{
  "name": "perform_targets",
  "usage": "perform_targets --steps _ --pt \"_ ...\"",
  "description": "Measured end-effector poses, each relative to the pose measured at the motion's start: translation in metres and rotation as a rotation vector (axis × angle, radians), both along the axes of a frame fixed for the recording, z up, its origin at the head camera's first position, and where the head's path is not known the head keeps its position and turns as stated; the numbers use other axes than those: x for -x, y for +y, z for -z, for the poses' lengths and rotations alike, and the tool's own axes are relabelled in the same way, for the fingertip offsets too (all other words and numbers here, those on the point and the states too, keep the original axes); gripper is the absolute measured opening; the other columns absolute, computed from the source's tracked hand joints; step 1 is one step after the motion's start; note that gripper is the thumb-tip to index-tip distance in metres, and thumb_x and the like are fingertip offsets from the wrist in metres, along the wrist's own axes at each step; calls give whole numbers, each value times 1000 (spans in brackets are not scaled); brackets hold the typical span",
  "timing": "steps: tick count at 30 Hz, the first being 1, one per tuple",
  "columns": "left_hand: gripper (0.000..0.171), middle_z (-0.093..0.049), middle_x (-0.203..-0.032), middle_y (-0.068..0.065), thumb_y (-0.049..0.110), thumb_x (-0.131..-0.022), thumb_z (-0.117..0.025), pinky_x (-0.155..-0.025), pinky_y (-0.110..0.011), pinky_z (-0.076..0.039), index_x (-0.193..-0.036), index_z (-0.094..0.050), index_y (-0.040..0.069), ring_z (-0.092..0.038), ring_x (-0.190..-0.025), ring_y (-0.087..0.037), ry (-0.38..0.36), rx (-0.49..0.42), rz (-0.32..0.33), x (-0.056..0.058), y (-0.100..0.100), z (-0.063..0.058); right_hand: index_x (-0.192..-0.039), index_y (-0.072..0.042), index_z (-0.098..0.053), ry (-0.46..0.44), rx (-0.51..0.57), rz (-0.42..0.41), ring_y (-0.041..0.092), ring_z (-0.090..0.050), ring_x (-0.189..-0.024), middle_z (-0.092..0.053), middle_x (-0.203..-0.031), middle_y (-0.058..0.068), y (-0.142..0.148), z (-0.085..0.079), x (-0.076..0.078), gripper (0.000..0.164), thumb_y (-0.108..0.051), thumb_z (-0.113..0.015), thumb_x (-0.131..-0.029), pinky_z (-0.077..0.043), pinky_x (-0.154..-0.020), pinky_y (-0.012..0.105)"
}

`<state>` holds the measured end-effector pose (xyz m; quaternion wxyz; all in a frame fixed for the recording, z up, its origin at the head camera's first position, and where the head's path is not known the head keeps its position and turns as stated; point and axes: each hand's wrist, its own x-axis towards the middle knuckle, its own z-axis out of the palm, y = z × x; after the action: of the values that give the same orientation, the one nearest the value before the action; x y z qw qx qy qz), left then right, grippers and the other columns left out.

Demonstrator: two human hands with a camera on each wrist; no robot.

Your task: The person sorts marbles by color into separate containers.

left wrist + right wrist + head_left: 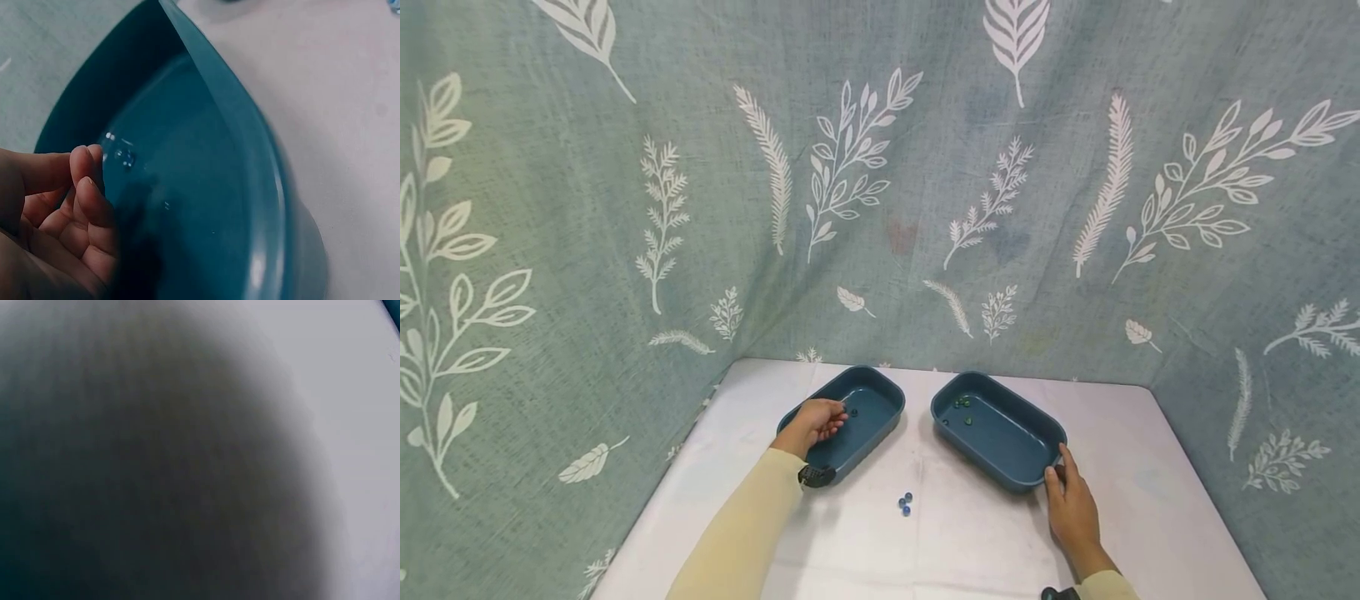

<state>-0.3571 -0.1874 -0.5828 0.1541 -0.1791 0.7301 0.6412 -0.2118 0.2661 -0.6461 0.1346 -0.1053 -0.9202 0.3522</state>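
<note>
My left hand (814, 422) reaches over the rim into the left blue tray (880, 433). Its thumb and fingertips come together in a pinch, with a small dark marble (843, 407) showing at the tips in the head view. Just past the fingertips, a glassy marble (128, 159) lies on the tray floor. At the near right corner of the right blue tray (1000, 421), my right hand (1072, 508) rests its fairly straight fingers and thumb against the outer wall. Several green marbles (968, 421) lie toward that tray's far left end. The right wrist view is mostly a blur.
Three blue marbles (906, 511) lie close together on the white tablecloth (917, 550), nearer me than the trays and between them. A green leaf-patterned cloth (895, 275) hangs behind the table and along both sides.
</note>
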Motion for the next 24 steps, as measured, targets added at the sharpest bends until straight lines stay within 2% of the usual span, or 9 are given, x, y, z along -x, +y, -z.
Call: perform_targets --steps 4,11,16,24 --pt "28 -68 -78 -2 12 -97 -57 -51 -17 -48 -118 -62 -6 -58 -55 -5 -5 1 -4 4 1 8 -157 -18 -12 -10 -3 4 47 -41 -127 -48 -136 28 0 0 0 58 -40 -28 -107 -29 -105 62" --pt "23 -66 -72 -1 10 -97 -57 -51 -17 -48 -113 -63 -6 -57 -54 -5 -22 -12 -4 7 3 14 -157 -17 -15 0 -1 -3 48 -42 -126 -49 -136 27 0 0 -1 58 -42 -28 -106 -29 -104 63" --pt "21 -66 -71 -2 9 -97 -57 -51 -19 -49 -109 -64 -6 -58 -54 -6 -26 32 -6 9 1 19 -156 -16 -17 6 -3 -6 48 -43 -124 -50 -134 28 -1 -1 -2 57 -41 -29 -106 -31 -103 64" --pt "18 -65 -69 -3 8 -95 -59 -47 -19 -48 -105 -65 -5 -57 -51 -7 -55 70 -18 21 1 30 -157 -17 -17 2 5 -11 48 -43 -125 -50 -134 27 1 -3 -1 57 -40 -31 -107 -31 -103 63"
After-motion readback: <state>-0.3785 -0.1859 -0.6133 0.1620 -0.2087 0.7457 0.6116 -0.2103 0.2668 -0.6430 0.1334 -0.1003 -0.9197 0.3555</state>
